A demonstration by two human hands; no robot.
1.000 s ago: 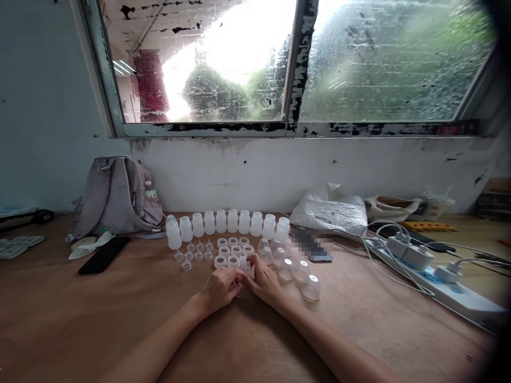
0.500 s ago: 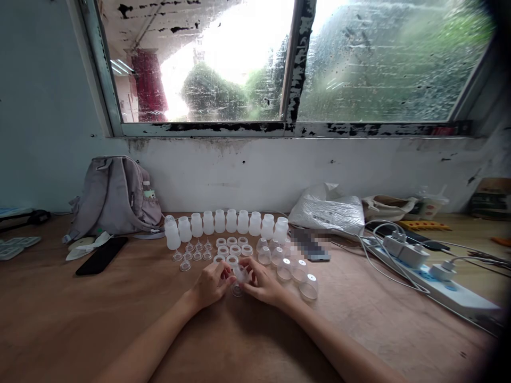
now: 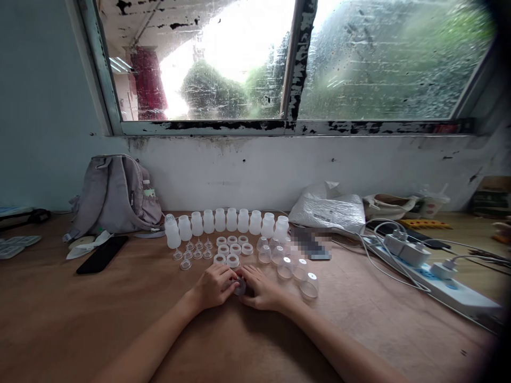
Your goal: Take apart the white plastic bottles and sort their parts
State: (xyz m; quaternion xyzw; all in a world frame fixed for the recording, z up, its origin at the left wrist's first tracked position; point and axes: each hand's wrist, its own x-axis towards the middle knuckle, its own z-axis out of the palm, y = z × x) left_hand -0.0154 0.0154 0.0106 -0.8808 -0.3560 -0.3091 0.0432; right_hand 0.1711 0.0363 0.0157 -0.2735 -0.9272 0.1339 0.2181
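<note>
Both hands meet near the table's middle around a small translucent bottle nipple, partly covered by fingers. My left hand is closed on its left side, thumb pressed against it. From the right, my right hand curls its fingers around the same piece. Just beyond lie several white collar rings in rows. Clear nipples stand in a group to the left. Clear dome caps stand to the right. Behind them runs a row of frosted baby bottles; the leftmost bottle has a top on.
A grey backpack and a black phone lie at left. Farther right are a silver bag, a blurred-out phone and a white power strip with plugs and cables. A wall with a window rises behind the table.
My hands have come down and closer together over the nipple. The translucent piece that was raised between my fingers is now low and mostly covered.
</note>
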